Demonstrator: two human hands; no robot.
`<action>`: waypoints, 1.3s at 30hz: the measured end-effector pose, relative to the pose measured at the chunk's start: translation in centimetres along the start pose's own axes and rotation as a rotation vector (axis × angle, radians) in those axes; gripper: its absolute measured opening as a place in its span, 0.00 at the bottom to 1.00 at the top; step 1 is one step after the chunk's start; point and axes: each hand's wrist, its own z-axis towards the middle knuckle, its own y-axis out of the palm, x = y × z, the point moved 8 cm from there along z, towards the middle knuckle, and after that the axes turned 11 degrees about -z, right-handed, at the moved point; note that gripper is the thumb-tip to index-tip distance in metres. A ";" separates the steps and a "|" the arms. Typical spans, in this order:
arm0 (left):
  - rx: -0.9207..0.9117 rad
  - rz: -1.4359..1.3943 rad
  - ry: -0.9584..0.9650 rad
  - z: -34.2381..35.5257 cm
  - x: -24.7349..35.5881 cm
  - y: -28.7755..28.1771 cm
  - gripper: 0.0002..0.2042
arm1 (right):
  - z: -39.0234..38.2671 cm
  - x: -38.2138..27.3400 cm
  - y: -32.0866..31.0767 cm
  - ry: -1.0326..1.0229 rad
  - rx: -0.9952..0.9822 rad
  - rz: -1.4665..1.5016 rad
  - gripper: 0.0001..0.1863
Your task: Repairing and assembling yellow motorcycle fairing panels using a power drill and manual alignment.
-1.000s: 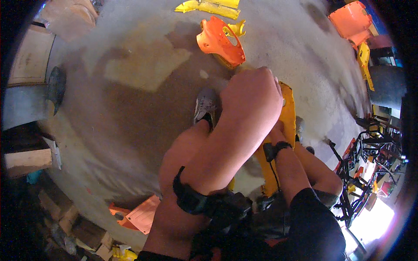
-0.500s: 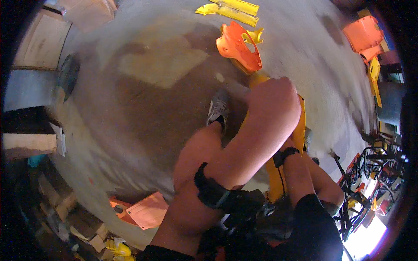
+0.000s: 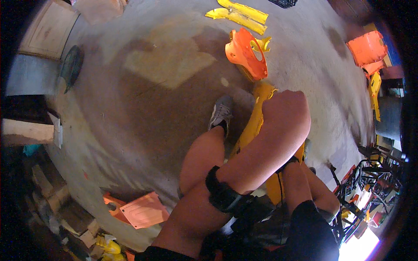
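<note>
A long curved yellow plastic panel lies across in front of me, between my legs. My left hand, a black band on that arm, is over the panel. It looks closed in a fist, with the fingertips turned away, so whatever they hold is hidden. The forearm of my right arm, with a black strap and cable, reaches up to the panel's near part. Behind the left arm my right hand is hidden. Just past the panel's far end rests an orange plastic shell with an oval opening.
Yellow strips lie on the concrete floor at the far side. Orange panels are at the lower left, and another orange part is at the far right. Cardboard boxes line the left. A black metal frame stands at right.
The whole view has shifted a little, so floor objects sit lower. More of the yellow panel shows left of my left hand, which stays closed over it.
</note>
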 end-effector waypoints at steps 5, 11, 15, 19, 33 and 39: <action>0.015 -0.021 0.025 0.1 0.2 0.3 0.06 | 0.5 0.7 -0.3 0.004 0.000 0.002 0.20; 0.043 -0.018 0.030 0.0 -0.5 0.3 0.08 | -0.3 -1.0 -0.9 -0.042 -0.005 -0.015 0.20; -0.004 -0.021 -0.039 -0.3 -0.3 -0.1 0.07 | -0.2 -1.7 -1.2 -0.064 0.000 -0.026 0.21; -0.035 -0.043 -0.031 0.0 -0.4 0.3 0.07 | 0.1 -1.6 -1.2 -0.066 -0.005 -0.035 0.21; -0.045 -0.023 -0.049 0.2 -0.1 0.7 0.08 | -0.8 -3.1 -2.2 -0.119 -0.011 -0.049 0.22; -0.045 -0.006 -0.054 -0.4 -0.3 0.5 0.07 | -1.7 -5.4 -2.7 -0.189 -0.015 -0.044 0.23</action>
